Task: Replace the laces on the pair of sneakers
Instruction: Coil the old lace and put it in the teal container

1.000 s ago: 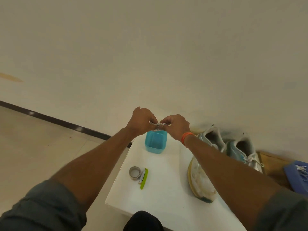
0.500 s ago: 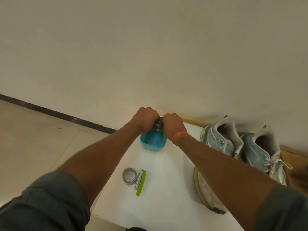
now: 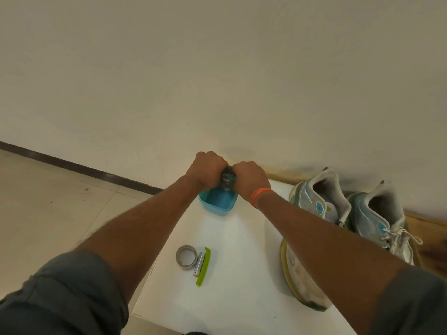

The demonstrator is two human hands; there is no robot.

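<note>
both hands, left (image 3: 210, 169) and right (image 3: 249, 178), are fisted together over the far rim of a teal tub (image 3: 217, 201) on the white bench (image 3: 242, 274), gripping a small bundle (image 3: 227, 178) too blurred to identify. at four o'clock of the tub stand two pale blue sneakers (image 3: 321, 204), the right-hand one laced. at six o'clock lie a tape roll (image 3: 185, 257), a battery (image 3: 199, 263) and a green strip (image 3: 203, 267).

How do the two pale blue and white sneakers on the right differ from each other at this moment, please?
The nearer pale blue and white sneaker lies tipped on its side, showing its worn sole; the farther pale blue and white sneaker stands upright. The farther sneaker shows white laces at its front; on the nearer one the right forearm hides the lace area. The nearer sneaker rests on the white table; the farther sits at its right edge. Both match in colour and look worn.
</note>
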